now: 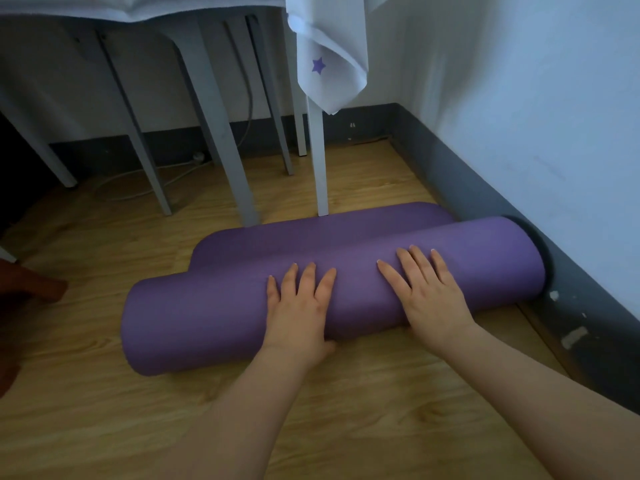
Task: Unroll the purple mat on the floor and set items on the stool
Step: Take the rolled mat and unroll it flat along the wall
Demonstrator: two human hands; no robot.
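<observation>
Head view: my left hand (300, 306) and right hand (426, 289) lie flat, fingers straight, on purple mat (207, 313) roll at centre. Best push evenly, keeping roll square to floor (346, 427).

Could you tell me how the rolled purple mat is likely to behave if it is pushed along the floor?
The purple mat is a round roll, so it probably rolls readily. Its loose flap lies flat, suggesting flexible foam. Both hands rest flat on top.
</observation>
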